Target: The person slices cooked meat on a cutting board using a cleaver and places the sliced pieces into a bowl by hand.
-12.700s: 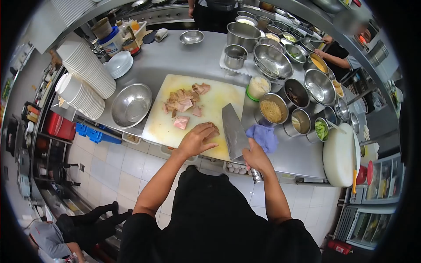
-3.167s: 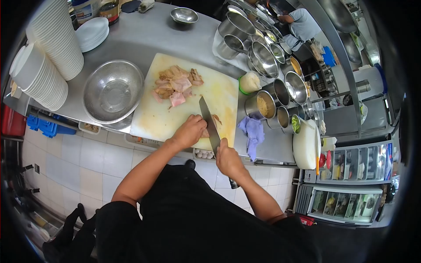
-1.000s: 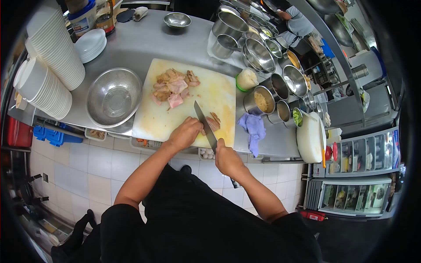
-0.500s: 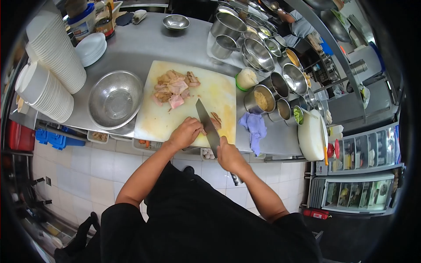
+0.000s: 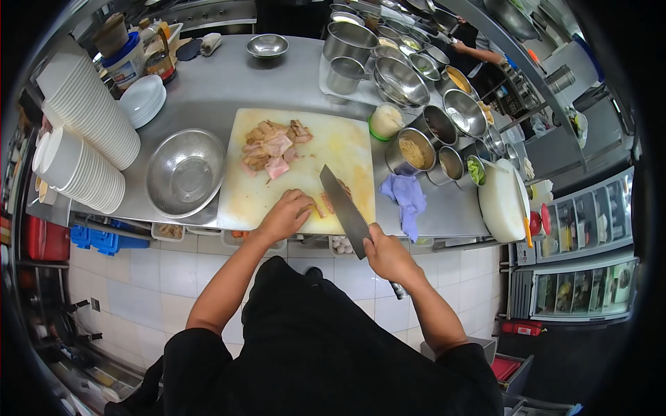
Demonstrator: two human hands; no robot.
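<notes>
My right hand (image 5: 390,258) is closed round the handle of a broad cleaver (image 5: 345,211), whose blade lies slantwise over the lower right of the white cutting board (image 5: 243,197). Sliced meat (image 5: 326,204) shows on both sides of the blade and is partly hidden by it. My left hand (image 5: 286,213) rests at the board's lower edge, left of these slices, its fingers curled; whether it pinches a scrap is too small to tell. A pile of cut meat pieces (image 5: 272,145) lies on the board's upper left.
Left of the board stand a perforated metal bowl (image 5: 186,173) and stacked white containers (image 5: 90,111). To the right are a purple cloth (image 5: 404,201), a pot of shreds (image 5: 411,152), several metal bowls and an upright white board (image 5: 503,204). A co-worker's arm (image 5: 479,53) shows behind.
The cleaver and my right hand have moved right and slightly down, away from my left hand, which has shifted slightly left. More sliced meat shows between them. The view has tilted a little.
</notes>
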